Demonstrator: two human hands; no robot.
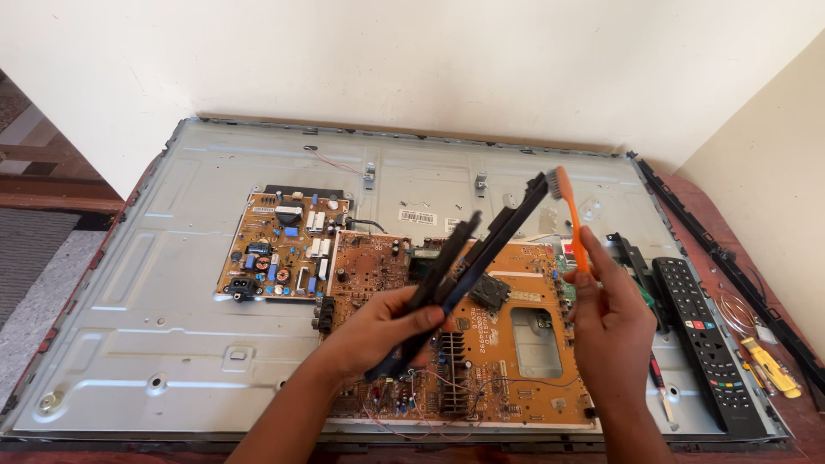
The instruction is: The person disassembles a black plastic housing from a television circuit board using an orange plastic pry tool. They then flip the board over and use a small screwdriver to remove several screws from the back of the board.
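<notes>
Closest to me, my left hand [378,331] is wrapped tight around the lower end of two long black strips [468,258], holding them slanted up to the right above the big orange circuit board [516,361]. My right hand [612,331] is closed on the handle of an orange toothbrush [569,215], bristle head up, just beside the upper tip of the strips. A smaller orange power board [284,249] sits to the left on the grey metal panel back [155,283]. A black remote [705,339] lies at the right
</notes>
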